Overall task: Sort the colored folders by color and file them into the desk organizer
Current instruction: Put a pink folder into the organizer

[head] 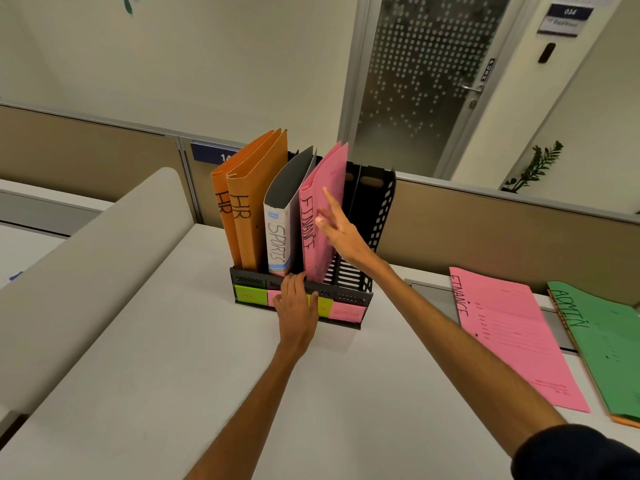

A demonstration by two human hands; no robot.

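1. A black perforated plastic desk organizer (381, 209) holds two orange HR card folders (249, 216), a grey SPORTS folder (294, 178) and an upright pink FINANCE folder (329, 174).
2. Right hand (341, 233), fingers straight and spread, touches that pink folder.
3. Left hand (296, 303) rests flat on the organizer's front rim.
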